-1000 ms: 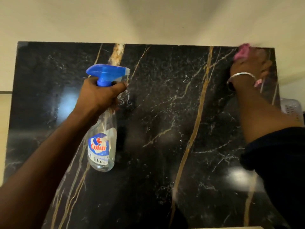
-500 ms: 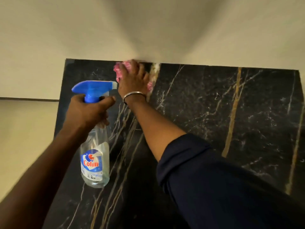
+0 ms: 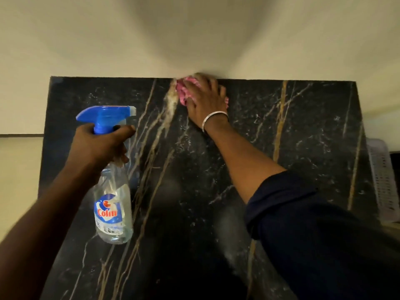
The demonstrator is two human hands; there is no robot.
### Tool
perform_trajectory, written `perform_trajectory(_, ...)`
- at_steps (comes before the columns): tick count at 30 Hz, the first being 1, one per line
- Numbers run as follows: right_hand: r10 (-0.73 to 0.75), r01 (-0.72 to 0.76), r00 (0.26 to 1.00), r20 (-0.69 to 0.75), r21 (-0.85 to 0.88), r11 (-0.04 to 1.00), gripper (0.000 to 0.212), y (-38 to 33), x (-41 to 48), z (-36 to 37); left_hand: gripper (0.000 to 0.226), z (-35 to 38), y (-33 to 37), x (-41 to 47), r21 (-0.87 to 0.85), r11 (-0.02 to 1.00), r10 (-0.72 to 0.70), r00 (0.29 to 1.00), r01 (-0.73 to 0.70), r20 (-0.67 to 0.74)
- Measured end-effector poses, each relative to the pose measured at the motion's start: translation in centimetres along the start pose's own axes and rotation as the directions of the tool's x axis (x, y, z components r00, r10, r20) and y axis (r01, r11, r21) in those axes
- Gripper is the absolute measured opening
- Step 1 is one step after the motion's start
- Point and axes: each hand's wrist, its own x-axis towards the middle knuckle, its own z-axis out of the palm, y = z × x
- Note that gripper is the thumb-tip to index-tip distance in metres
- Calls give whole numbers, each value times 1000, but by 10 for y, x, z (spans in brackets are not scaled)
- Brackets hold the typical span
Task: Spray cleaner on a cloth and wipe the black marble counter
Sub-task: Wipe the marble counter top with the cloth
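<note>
In the head view, the right hand (image 3: 205,98) presses the bunched pink cloth (image 3: 183,92) with spread fingers at the back edge of the gold-veined black marble bench (image 3: 281,148), against the cream wall (image 3: 194,35). A second ago it was at the far right corner and half a second ago just left of the broad pale vein, so the back strip looks wiped while the nearer surface probably remains. The left hand (image 3: 101,144) stays wrapped around the neck of the clear, blue-triggered spray bottle (image 3: 113,204) above the bench's left part. The count is two hands, one cloth, one bottle, one silver bangle (image 3: 214,120) and one white perforated basket (image 3: 383,182).
</note>
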Motion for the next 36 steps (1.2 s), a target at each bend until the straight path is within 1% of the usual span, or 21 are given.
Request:
perform_trajectory(2, 119, -119, 992, -51, 5, 993, 57, 57, -16, -8, 31, 16, 8, -4, 8, 1000, 13, 1000, -13, 14)
perform_trajectory(4, 266, -265, 960, -91, 21, 964, 56, 118, -35, -17, 25, 35, 15, -9, 23, 999, 25, 999, -26, 28)
perform_trajectory(7, 471, -470, 875, -115, 34, 882, 53, 217, -74, -31, 26, 57, 20, -18, 47, 998, 41, 998, -43, 39)
perform_trajectory(9, 558, -560, 816, -147, 36, 828, 54, 277, -111, -40, 29, 68, 20, -22, 65, 996, 52, 997, -56, 53)
perform_trajectory(11, 599, -603, 782, -171, 35, 797, 58, 312, -152, -45, 33, 73, 17, -26, 65, 996, 54, 997, -58, 52)
perform_trajectory(14, 671, -676, 721, -169, 40, 736, 62, 321, -198, -42, 34, 72, 16, -35, 50, 997, 59, 996, -62, 61)
perform_trajectory(16, 707, -715, 687, -168, 24, 699, 61, 303, -216, -37, 36, 68, 12, -43, 38, 997, 63, 995, -67, 82)
perform_trajectory(18, 715, -723, 679, -166, 15, 690, 58, 275, -226, -29, 38, 61, 8, -50, 31, 997, 68, 993, -71, 97)
perform_trajectory(21, 680, -682, 715, -165, 53, 730, 55, 223, -224, -20, 45, 47, -2, -57, 32, 996, 78, 994, -81, 78)
perform_trajectory(23, 624, -620, 770, -131, 74, 781, 55, 182, -214, -14, 47, 37, -7, -62, 18, 996, 84, 994, -86, 68)
perform_trajectory(26, 492, -486, 866, -88, 85, 870, 57, 110, -191, -6, 42, 24, -14, -73, 8, 995, 103, 992, -104, 67)
perform_trajectory(28, 368, -360, 928, -60, 113, 926, 59, 54, -177, 0, 39, 6, -20, -84, 5, 992, 127, 992, -128, 25)
perform_trajectory(30, 269, -268, 963, 2, 99, 958, 61, 11, -160, 7, 37, 0, -24, -87, 15, 992, 123, 992, -122, -10)
perform_trajectory(33, 57, -65, 993, 103, 77, 995, 61, -74, -145, 15, 33, -28, -37, -98, 33, 993, 120, 989, -117, -82)
perform_trajectory(36, -139, 127, 976, 166, 82, 989, 59, -148, -153, 26, 32, -54, -55, -108, 19, 996, 91, 984, -89, -151)
